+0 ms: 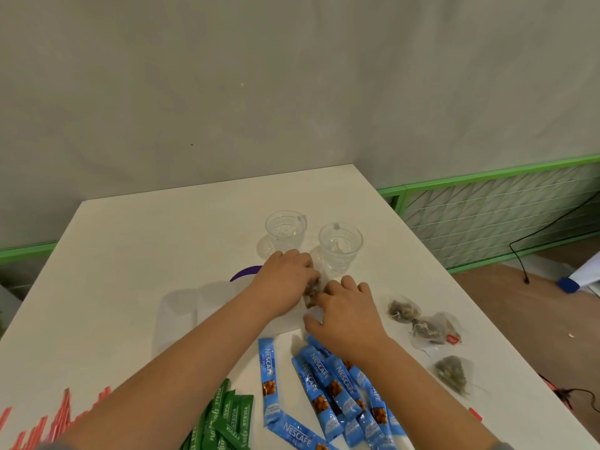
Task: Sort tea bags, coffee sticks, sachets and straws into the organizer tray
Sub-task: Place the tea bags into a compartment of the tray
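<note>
My left hand (285,274) and my right hand (349,315) meet at the middle of the white table (146,241), both pinching one mesh tea bag (312,292) with dark leaves. It sits over a clear organizer tray (181,316), barely visible, whose compartments I cannot make out. Three more tea bags (427,329) lie to the right. Blue coffee sticks (328,394) are heaped under my right wrist. Green sachets (227,420) lie at the front, and red-and-white straws (58,420) at the front left.
Two clear glass cups (285,230) (340,245) stand just beyond my hands. A purple curved shape (245,273) shows beside my left hand. The table's right edge drops to a wooden floor with black cables (519,258) and a green-framed grille.
</note>
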